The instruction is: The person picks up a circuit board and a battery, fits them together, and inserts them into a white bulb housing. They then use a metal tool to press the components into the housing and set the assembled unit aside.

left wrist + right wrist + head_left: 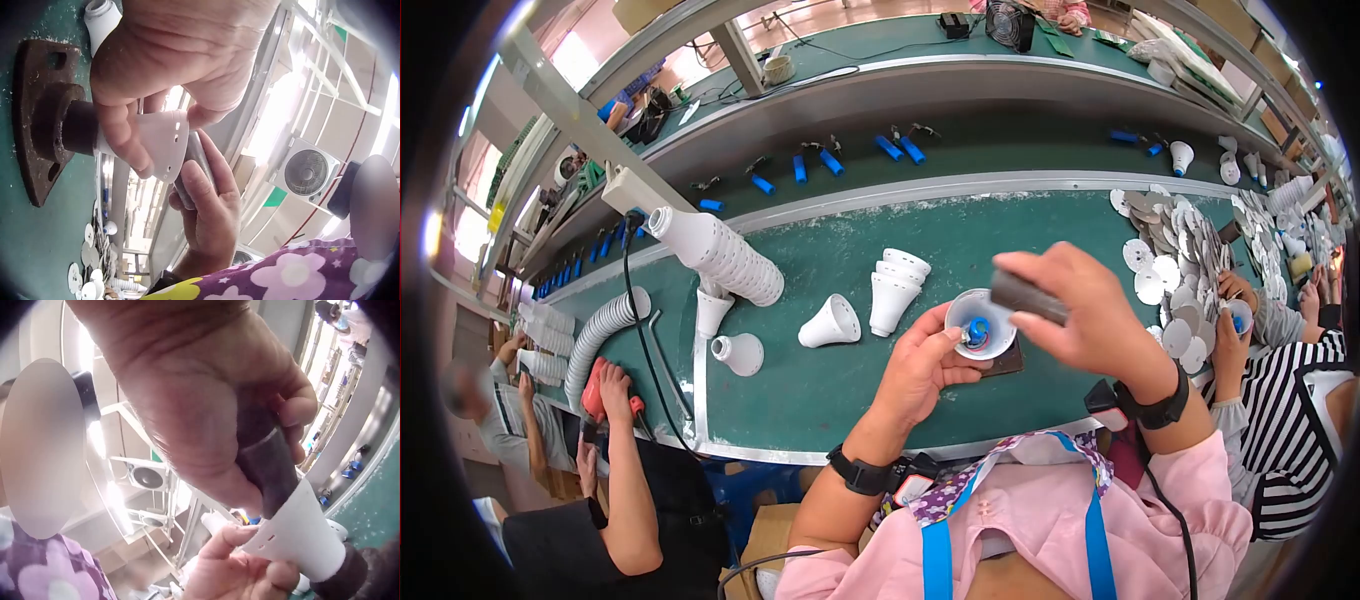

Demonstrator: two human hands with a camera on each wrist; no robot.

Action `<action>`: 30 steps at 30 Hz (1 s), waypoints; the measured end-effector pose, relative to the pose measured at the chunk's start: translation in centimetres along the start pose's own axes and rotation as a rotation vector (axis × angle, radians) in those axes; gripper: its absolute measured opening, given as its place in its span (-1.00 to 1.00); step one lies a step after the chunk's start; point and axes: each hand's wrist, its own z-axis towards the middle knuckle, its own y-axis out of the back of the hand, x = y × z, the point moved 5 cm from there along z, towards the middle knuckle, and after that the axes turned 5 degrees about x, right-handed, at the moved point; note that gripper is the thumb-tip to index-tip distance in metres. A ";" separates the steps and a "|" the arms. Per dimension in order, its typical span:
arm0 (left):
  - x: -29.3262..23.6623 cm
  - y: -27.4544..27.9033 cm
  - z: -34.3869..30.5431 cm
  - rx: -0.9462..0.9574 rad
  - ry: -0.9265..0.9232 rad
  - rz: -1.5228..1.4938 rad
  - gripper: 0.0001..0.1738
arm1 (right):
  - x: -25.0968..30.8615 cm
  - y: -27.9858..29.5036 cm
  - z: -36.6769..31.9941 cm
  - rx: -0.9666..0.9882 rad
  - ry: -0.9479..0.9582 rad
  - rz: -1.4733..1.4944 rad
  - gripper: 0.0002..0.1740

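Note:
My left hand [912, 368] grips a white cone-shaped lamp housing [164, 134] by its sides, its wide rim facing up toward me. Inside the housing sits a blue part with wires [977, 331]. The housing's narrow end fits on the dark post of a metal fixture [34, 125] with a flanged base on the bench. My right hand [1090, 312] holds a dark, thick cylindrical bar [1026, 297] between thumb and fingers. In the right wrist view, the bar's lower end [279, 487] is right at the housing's rim.
White housings stand and lie to the left, one a loose housing [830, 322], others in a tall stack [720, 258]. A pile of round metal discs [1175, 265] lies right. Blue cylinders with wires [800, 168] line the back ledge. People work on both sides; a black cable [636, 320] hangs left.

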 end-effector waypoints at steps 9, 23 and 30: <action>-2.0 3.3 -0.8 -0.241 -0.068 0.191 -0.64 | -9.6 -6.8 -7.3 0.032 -0.318 -0.117 -0.37; -12.9 6.6 9.2 -0.344 -0.145 1.082 -0.62 | -5.0 -5.2 -0.4 -0.214 0.038 0.370 -0.30; -15.0 7.0 20.1 -0.139 0.214 1.788 -0.28 | -16.2 -4.7 -3.0 -0.414 -0.719 1.171 -0.50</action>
